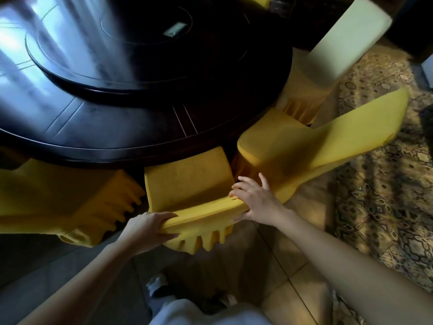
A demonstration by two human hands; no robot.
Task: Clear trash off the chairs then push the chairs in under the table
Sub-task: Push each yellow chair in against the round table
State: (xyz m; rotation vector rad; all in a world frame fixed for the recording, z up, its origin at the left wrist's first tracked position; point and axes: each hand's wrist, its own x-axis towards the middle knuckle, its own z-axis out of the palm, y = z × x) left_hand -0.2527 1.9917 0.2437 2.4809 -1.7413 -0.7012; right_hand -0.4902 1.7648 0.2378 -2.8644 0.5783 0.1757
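Two hands on the centre chair [187,181]'s backrest top: left hand [146,228] has its grip clenched around the left end, right hand [254,200] grasps the right end, fingers over the front. Chair's seat front sits just under the rim of the round dark desk [117,127]. More yellow-covered chairs flank it at the desk: one to its left [58,198], one to its right [293,146], angled outward.
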